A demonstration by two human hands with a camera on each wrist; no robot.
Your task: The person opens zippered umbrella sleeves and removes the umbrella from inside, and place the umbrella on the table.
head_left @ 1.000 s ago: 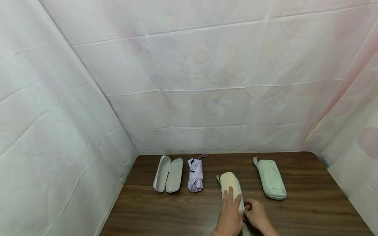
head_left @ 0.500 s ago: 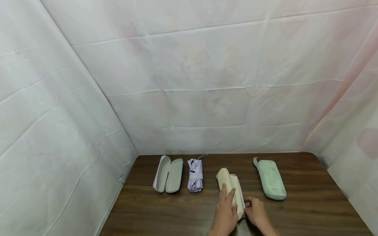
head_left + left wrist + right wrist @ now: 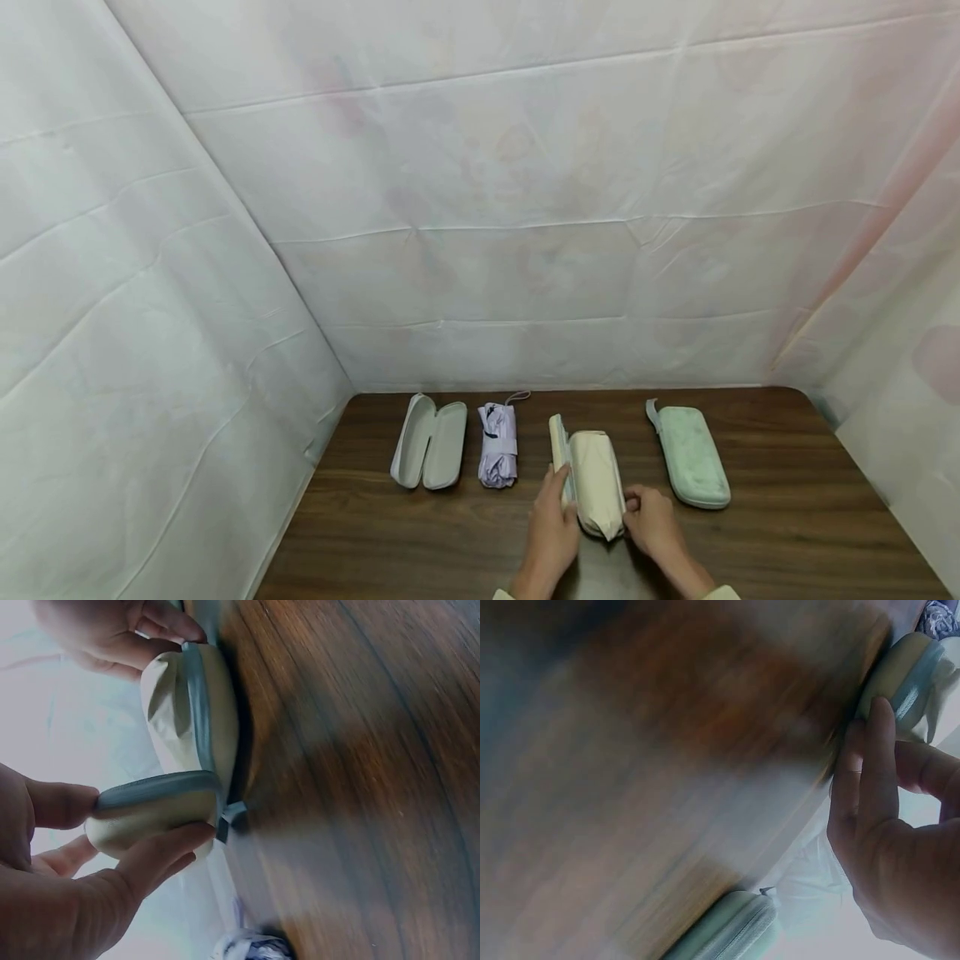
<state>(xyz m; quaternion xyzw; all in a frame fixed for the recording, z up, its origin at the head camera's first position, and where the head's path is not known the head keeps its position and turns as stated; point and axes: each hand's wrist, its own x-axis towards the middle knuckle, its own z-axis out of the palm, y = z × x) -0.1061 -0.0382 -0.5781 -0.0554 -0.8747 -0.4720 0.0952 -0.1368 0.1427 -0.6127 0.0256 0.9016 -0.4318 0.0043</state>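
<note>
At far left on the table (image 3: 375, 546), a grey-lined case (image 3: 447, 446) is lying open, hinge running near to far. Beside it a rolled lilac umbrella (image 3: 498, 454) is lying lengthwise, loop at the far end.

Next, in front of the person, the cream case (image 3: 557, 442) is resting on the table, opening leftward. The left hand (image 3: 553, 527) is holding the lid (image 3: 154, 825) between thumb and fingers; that grip is clamped on it. The base (image 3: 223, 705) is carrying a cream bundle (image 3: 596, 479). The right hand (image 3: 652, 521) is touching the base's near right side; its grip appears to be closing on the rim there, thumb partly hidden.

Step in hand, as judged: folding the lid clear. Good practice would be keeping the right hand steadying the base while the left is turning the lid about its hinge, not tugging, so the bundle is staying seated.

Orientation: the cream case's long axis is running away from the person, far end leaning slightly left; the bundle's pointed corner is facing nearward. The lid is standing on edge along the left side.

At right, well apart, a green case (image 3: 693, 458) is lying shut.
</note>
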